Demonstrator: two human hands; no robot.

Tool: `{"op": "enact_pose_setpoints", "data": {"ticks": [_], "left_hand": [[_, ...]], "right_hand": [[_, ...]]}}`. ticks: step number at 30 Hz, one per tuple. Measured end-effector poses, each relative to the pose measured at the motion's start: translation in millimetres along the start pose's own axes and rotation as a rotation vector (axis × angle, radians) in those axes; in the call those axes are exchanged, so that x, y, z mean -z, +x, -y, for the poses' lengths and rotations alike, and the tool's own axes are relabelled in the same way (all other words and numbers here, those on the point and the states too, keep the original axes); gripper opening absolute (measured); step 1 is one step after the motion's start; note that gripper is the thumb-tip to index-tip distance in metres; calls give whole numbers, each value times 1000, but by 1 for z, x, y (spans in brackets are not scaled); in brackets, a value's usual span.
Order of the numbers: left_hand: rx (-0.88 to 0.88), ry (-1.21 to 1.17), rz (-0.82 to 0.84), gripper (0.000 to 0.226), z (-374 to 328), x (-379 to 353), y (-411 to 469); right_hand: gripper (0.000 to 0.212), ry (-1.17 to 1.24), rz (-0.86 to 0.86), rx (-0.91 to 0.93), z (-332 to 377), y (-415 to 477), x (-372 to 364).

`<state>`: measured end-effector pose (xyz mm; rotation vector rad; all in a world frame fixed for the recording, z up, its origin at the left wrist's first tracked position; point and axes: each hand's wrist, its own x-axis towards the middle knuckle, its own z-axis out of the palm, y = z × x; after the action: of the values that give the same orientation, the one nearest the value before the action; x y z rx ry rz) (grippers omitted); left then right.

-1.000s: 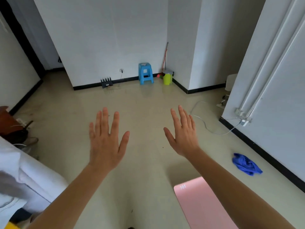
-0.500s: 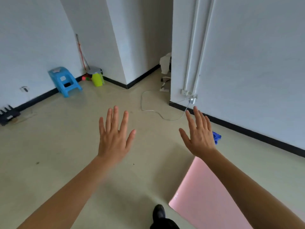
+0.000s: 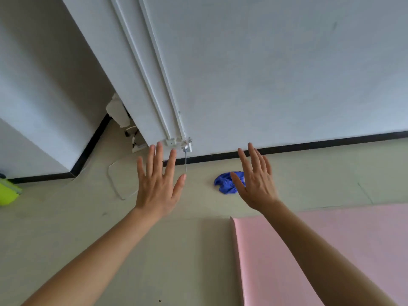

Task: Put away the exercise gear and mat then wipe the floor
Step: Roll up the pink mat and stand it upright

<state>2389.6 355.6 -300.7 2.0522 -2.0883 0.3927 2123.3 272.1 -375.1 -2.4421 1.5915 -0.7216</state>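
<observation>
A pink exercise mat (image 3: 357,244) lies flat on the beige floor at the lower right, its short edge toward the middle of the view. A crumpled blue cloth (image 3: 226,184) sits on the floor near the wall, partly hidden behind my right hand. My left hand (image 3: 157,184) is held out flat over the bare floor, fingers spread, holding nothing. My right hand (image 3: 257,182) is also stretched out with straight fingers, above the floor just past the mat's corner, empty. No other exercise gear is in view.
A white wall with black skirting (image 3: 309,145) runs across ahead. White pipes (image 3: 154,80) come down it to a fitting, and a thin cable (image 3: 114,182) loops on the floor. A lime-green container (image 3: 7,193) sits at the left edge.
My view has swung to the right: the blue stool has left the frame, and the wall, blue cloth and pink mat are nearer and more central. Both hands stay open and raised.
</observation>
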Motion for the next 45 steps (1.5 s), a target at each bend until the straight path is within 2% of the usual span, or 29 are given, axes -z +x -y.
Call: {"op": "enact_pose_setpoints", "data": {"ticks": [4,9,14,19,24,29,35,37,40,45], "left_hand": [[-281,-34,49,68,-24,-48,93],[-638,-145,109,70,-81,-126,185],[-1001,-218,259,72,-154,-216,243],[-1263,-229,361,70,-201,-288,236],[-1361,-211,505,66,-211,-402,165],[-1398,8,726,64,-180,-582,40],[-1447,229,901,65,-130,-774,-96],[-1473,244,891,68,-118,-827,-125],[-1503,205,793,72,-114,-895,-148],[-1567,-59,599,66,-148,-966,-150]], "right_hand": [[69,-121,-141,-308,-72,5,26],[68,-250,-197,-693,-125,-32,23],[69,-367,-202,-1048,-124,-76,-24],[67,-369,-159,-1347,-99,-110,-95],[69,-282,-145,-1484,-98,-151,-221],[70,-74,14,-1593,-116,-218,-429],[69,74,156,-1634,-117,-287,-658],[68,113,179,-1639,-115,-305,-717],[66,34,144,-1577,-119,-327,-786],[69,-162,-15,-1540,-173,-357,-824]]}}
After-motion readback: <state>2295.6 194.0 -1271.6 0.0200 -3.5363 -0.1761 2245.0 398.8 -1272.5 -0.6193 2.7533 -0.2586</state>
